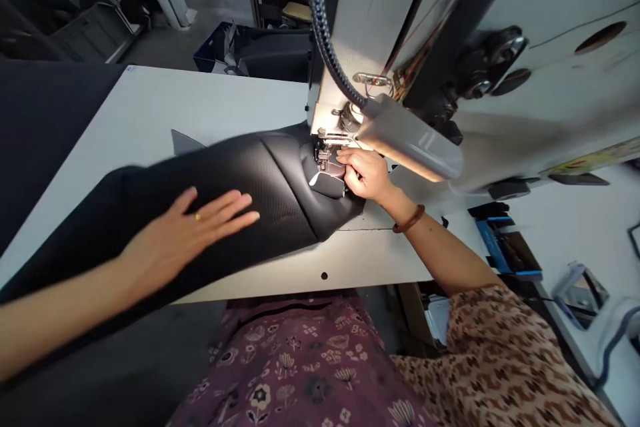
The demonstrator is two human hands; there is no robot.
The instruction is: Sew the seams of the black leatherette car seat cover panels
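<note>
A long, padded black leather-like cover (250,173) lies across the white sewing table, its right end under the presser foot (324,159) of a sewing machine (380,0). My left hand (200,223) rests flat on the cover's left part, fingers stretched out and slightly spread. At the presser foot, my right hand (365,173) has its fingers bent and pressed together on the cover's edge, just right of the needle area. A small flap with a pale edge (327,183) stands up in front of the foot. My right fingertips partly hide the edge they grip.
A lamp (410,140) on a flexible metal neck (323,20) hangs over the needle area. The white tabletop (240,97) extends behind the cover. A dark blue bin (215,47) stands beyond it. At right are a blue box (507,243) and a cardboard box (415,313).
</note>
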